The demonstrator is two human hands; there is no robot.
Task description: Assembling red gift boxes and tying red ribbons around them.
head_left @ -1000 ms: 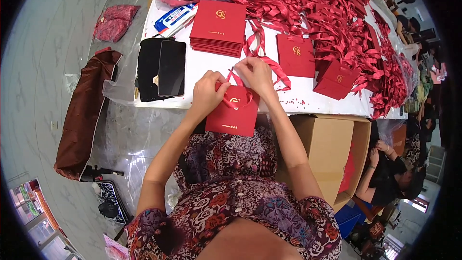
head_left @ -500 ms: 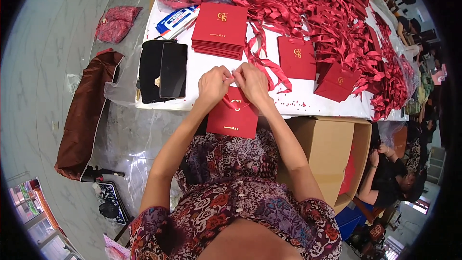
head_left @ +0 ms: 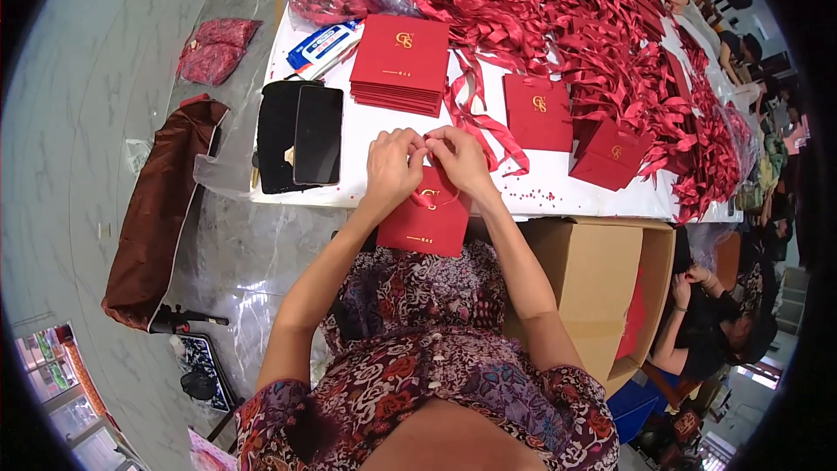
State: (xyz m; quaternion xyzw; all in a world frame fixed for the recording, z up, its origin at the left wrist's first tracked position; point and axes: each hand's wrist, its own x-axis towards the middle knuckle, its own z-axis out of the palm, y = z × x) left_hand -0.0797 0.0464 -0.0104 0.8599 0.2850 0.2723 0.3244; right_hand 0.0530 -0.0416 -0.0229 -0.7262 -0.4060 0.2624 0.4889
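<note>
A flat red paper gift bag (head_left: 422, 234) with gold print lies partly over the table's near edge, in front of my body. At its upper edge, my left hand (head_left: 397, 167) is closed in a pinch. Close beside it, my right hand (head_left: 462, 161) pinches too, the fingertips of both hands nearly touching. A red ribbon (head_left: 450, 199) curves across the bag's front and runs up under my fingers. What lies right between the fingertips is mostly hidden. Beyond my hands stands a stack of red gift bags (head_left: 399, 57), with loose ribbon strips (head_left: 501, 135) to its right.
A phone (head_left: 318, 135) on a black pouch (head_left: 277, 144) and a blue-white packet (head_left: 323, 48) lie at left. Bags with ribbons (head_left: 602, 78) heap up at right, near a single bag (head_left: 538, 113). Below the table stands a cardboard box (head_left: 584, 296). Other people work at right.
My hands have drawn slightly nearer to me at the bag's top edge, with both pinches kept. The whole view has shifted a little downward.
</note>
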